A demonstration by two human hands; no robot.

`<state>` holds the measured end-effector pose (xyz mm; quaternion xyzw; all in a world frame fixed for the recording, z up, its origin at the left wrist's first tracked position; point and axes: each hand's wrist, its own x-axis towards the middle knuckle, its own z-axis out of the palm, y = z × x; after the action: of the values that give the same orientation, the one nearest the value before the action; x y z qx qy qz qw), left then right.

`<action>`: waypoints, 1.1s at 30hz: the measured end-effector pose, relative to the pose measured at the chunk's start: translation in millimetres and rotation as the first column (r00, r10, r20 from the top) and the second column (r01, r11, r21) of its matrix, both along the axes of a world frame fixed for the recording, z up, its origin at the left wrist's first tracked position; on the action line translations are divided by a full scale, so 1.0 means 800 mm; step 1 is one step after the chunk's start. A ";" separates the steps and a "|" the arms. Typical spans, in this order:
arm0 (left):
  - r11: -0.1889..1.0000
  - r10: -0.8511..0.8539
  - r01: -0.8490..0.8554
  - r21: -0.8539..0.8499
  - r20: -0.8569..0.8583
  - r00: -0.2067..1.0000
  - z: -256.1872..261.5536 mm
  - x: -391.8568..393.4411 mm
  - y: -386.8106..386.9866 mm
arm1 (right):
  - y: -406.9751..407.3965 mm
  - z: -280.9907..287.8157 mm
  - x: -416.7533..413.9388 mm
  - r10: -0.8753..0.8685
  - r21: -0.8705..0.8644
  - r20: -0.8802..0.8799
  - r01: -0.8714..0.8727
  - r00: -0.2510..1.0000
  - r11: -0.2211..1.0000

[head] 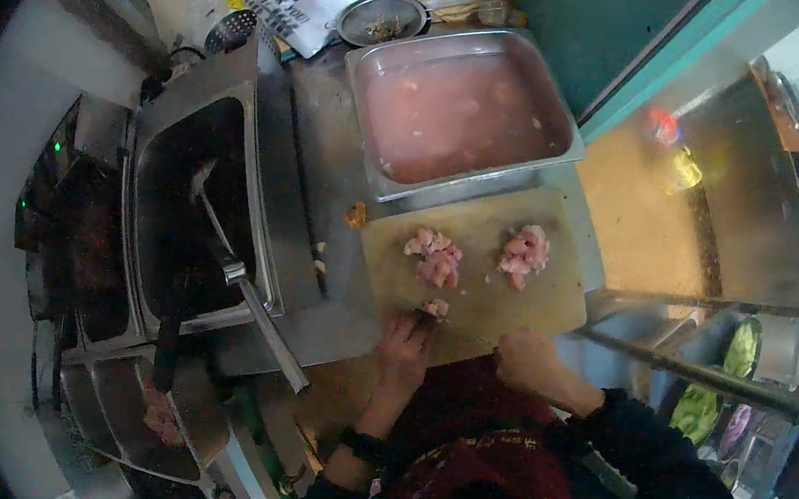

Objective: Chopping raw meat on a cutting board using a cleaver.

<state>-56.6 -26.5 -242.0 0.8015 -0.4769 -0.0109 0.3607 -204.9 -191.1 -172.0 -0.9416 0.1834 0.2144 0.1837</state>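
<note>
My left hand (405,345) lies at the near left edge of a pale cutting board (475,305), its fingertips touching a small piece of raw meat (436,307). At the board's near edge, my right hand (525,357) is closed around something mostly hidden; a thin line, perhaps a knife blade, runs left from it. Two piles of cut raw meat rest on the board, one at the left (436,258) and one at the right (523,257). Beyond the board stands a deep steel pan (381,190) of pinkish liquid with pale bits in it.
Left of the board is a dark-filled steel basin (257,178) with a long-handled ladle (269,323) over its rim. A mesh strainer (383,20) and a printed plastic bag (303,6) lie behind the pan. A metal rail (701,372) and containers of shredded greens (697,414) are at the right.
</note>
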 end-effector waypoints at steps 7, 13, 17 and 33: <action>0.998 0.045 -0.049 -0.039 -0.102 0.994 -0.014 -0.002 -0.001 | -0.004 -0.005 0.048 0.057 0.039 0.044 -0.059 0.997 0.997; 0.997 0.045 -0.055 -0.051 -0.191 0.981 -0.030 -0.005 0.010 | 0.024 -0.065 0.126 0.010 0.141 0.049 -0.017 0.999 0.990; 0.999 0.045 -0.045 0.008 -0.038 0.998 -0.007 0.007 0.001 | -0.041 -0.031 0.063 0.242 0.065 -0.149 -0.235 0.959 0.970; 0.977 -0.202 0.208 -0.033 0.133 0.970 0.049 0.033 -0.129 | -0.081 0.092 -0.090 -0.807 0.261 0.242 0.765 0.538 0.588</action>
<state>-29.8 -129.7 -202.6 0.7381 -0.5797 0.0150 0.3448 -276.9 -255.6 -98.3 -0.7664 0.5390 -0.0439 0.3467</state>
